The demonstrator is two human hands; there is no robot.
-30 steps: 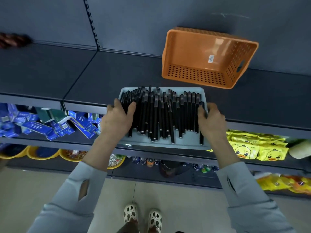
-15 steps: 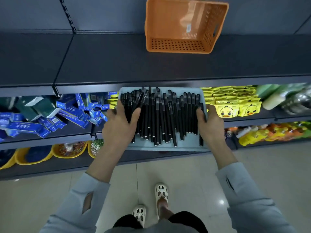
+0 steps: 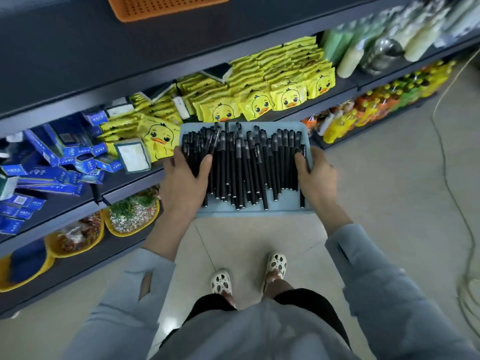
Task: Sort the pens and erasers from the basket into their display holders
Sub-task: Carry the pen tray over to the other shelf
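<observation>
A pale blue tray full of several black pens is held in the air in front of the shelves, above the floor. My left hand grips its left edge, thumb lying over the pens. My right hand grips the right edge, thumb on the outer pens. The orange basket sits on the top shelf at the upper edge of the view, only its perforated bottom part showing. No erasers can be seen.
Shelves run along the left and back. Yellow duck packets and blue boxes fill the middle shelf, yellow bowls the lower one. Bottles stand at the right. A cable trails on the tiled floor.
Both hands have lifted the pen tray off the top shelf and carried it down and away from the shelf. The basket has stayed on the top shelf.
</observation>
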